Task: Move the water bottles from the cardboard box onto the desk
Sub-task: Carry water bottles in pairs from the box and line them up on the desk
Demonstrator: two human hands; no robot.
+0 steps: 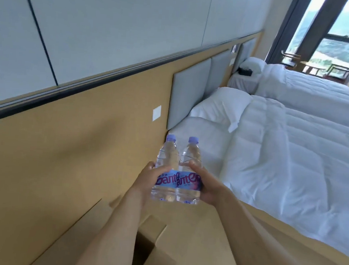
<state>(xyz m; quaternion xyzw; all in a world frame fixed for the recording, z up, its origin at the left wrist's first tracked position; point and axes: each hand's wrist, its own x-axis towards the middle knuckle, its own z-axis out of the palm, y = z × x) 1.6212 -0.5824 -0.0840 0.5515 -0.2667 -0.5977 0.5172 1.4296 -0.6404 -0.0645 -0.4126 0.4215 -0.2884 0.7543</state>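
Two clear water bottles with lilac caps and blue labels stand upright side by side in the air, touching each other. My left hand [151, 178] grips the left bottle [166, 163] around its label. My right hand [204, 184] grips the right bottle [190, 163] the same way. Below my forearms lies the open cardboard box [154, 253], its flaps spread and its inside dark. No desk is in view.
A tan wall panel [61, 164] with a white switch plate [156, 112] runs along the left. Two beds with white duvets [293, 164] and pillows fill the right side. A window and chairs [333, 70] are far back right.
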